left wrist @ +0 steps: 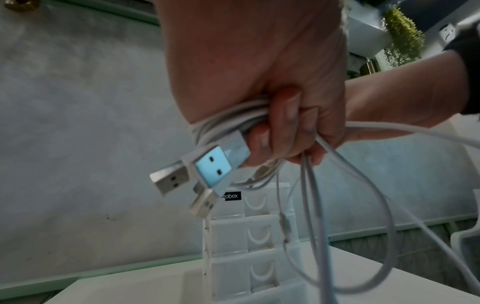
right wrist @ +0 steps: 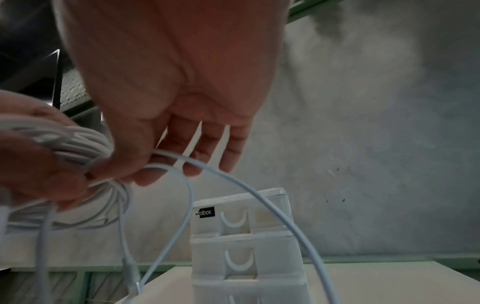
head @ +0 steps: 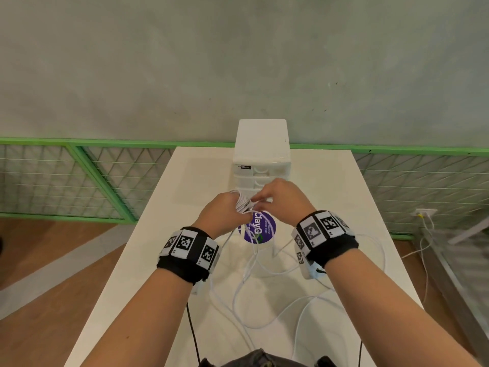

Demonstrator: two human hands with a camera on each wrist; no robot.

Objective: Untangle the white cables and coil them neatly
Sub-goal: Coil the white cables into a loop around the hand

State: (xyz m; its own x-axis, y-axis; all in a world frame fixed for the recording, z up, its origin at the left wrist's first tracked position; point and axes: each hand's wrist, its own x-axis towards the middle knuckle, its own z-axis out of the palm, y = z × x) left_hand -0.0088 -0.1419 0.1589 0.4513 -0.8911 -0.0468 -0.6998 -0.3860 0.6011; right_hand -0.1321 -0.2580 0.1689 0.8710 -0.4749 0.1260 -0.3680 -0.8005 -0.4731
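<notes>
My left hand [head: 225, 207] grips a coil of white cables [head: 243, 203] above the table. In the left wrist view the fingers [left wrist: 283, 131] curl round the cable bundle [left wrist: 228, 123], and USB plugs [left wrist: 215, 166] stick out below it. My right hand [head: 277, 200] touches the coil from the right; its thumb and forefinger [right wrist: 135, 164] pinch a white strand [right wrist: 233, 183] beside the wound cables [right wrist: 78, 144]. Loose cable loops [head: 264, 308] hang down and trail over the white table [head: 185, 194].
A white drawer box [head: 262, 152] stands at the table's far end, just beyond my hands. A purple round sticker [head: 260, 227] lies under the hands. Green mesh fencing [head: 79, 178] runs along the grey wall. More wires hang at a socket [head: 424, 214] on the right.
</notes>
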